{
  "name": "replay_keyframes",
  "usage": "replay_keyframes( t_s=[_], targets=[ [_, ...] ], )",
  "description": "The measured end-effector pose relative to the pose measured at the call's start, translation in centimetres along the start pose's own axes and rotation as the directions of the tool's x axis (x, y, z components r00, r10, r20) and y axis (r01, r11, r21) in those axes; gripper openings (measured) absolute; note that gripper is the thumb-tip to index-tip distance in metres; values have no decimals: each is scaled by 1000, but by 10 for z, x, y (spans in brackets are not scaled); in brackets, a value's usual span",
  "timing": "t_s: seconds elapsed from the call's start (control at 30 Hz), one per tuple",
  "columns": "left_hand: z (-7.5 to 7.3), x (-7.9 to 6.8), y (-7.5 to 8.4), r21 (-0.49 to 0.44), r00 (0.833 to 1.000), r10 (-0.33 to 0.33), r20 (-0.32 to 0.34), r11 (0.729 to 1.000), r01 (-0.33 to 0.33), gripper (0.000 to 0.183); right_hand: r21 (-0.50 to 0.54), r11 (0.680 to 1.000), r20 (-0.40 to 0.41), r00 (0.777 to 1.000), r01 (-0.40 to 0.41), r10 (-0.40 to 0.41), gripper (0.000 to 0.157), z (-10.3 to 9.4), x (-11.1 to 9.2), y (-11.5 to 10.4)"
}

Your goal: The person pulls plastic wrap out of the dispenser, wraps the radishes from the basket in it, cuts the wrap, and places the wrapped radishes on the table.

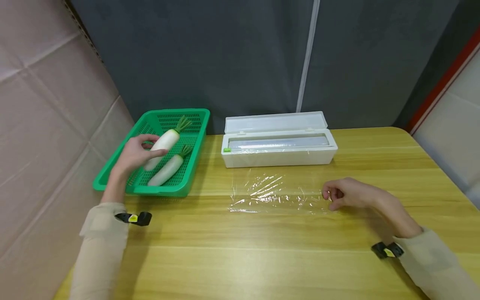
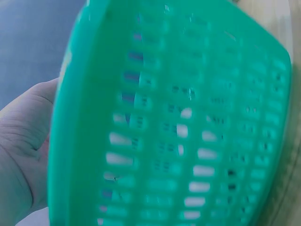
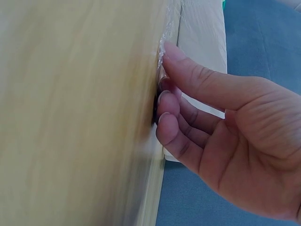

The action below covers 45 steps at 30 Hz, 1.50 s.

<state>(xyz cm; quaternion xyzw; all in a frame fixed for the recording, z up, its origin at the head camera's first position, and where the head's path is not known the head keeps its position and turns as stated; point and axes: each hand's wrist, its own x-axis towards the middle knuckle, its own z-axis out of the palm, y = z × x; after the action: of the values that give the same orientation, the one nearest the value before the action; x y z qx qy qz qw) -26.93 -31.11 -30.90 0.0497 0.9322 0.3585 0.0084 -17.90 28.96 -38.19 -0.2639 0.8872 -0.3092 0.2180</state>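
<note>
In the head view my left hand (image 1: 136, 153) reaches into the green basket (image 1: 176, 191) and grips a white radish (image 1: 166, 141) with leafy green stubs, thumb on one side and fingers on the other. A second white radish (image 1: 166, 170) lies beside it on the basket floor. The basket wall (image 2: 155, 117) hides most of that hand in the left wrist view. Out to the right, my right hand (image 1: 348, 193) pinches the corner of a sheet of clear plastic wrap (image 1: 268, 193) between thumb and fingers. The sheet stretches from the white wrap dispenser (image 1: 279, 158) over the wooden table.
The dispenser's lid (image 1: 275, 123) stands raised, with a green slider (image 1: 227, 149) at its left front edge. A dark curtain (image 1: 225, 58) hangs behind the table (image 1: 232, 254). A pale wall covering (image 1: 48, 137) borders the left side.
</note>
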Motion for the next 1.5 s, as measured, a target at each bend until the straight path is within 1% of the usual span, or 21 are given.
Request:
replay_keyframes(
  t_s=[0.1, 0.27, 0.47, 0.63, 0.77, 0.93, 1.03, 1.23, 1.33, 1.43, 1.5],
  targets=[
    [2, -2, 10, -7, 999, 30, -14, 1000, -30, 73, -6, 1000, -1, 1000, 1, -1, 20, 0, 1, -1],
    [5, -6, 29, -37, 998, 56, -34, 998, -58, 71, -6, 1000, 2, 1000, -1, 1, 20, 0, 2, -2],
    [13, -10, 46, -59, 994, 107, -35, 992, -109, 65, 1, 1000, -3, 1000, -9, 9, 20, 0, 1, -3],
    [21, -13, 57, -109, 991, 129, -35, 985, -133, 60, 0, 1000, -2, 1000, -16, 16, 19, 0, 0, -3],
    [30, -19, 68, -153, 989, 147, -30, 977, -149, 58, -6, 1000, 1, 1000, -18, 18, 20, 0, 0, -3],
    [40, -27, 83, -244, 984, 175, -29, 954, -177, 55, -4, 1000, 4, 1000, -31, 31, 20, 1, 0, -3],
    [46, -30, 90, -268, 978, 203, -40, 941, -206, 53, -3, 999, 5, 999, -42, 42, 20, 1, 1, -3],
    [57, -32, 98, -273, 962, 269, -56, 922, -274, 51, -3, 999, 4, 999, -44, 44, 19, 1, 2, -4],
    [63, -31, 103, -274, 954, 298, -42, 915, -298, 50, -1, 999, 3, 999, -39, 39, 19, 0, 2, -4],
    [71, -29, 108, -268, 942, 334, -28, 906, -329, 49, -2, 999, 4, 999, -35, 35, 19, 0, 2, -4],
    [77, -27, 111, -267, 930, 367, -17, 895, -358, 48, -1, 999, 5, 999, -36, 36, 19, -1, 1, -4]
  ],
)
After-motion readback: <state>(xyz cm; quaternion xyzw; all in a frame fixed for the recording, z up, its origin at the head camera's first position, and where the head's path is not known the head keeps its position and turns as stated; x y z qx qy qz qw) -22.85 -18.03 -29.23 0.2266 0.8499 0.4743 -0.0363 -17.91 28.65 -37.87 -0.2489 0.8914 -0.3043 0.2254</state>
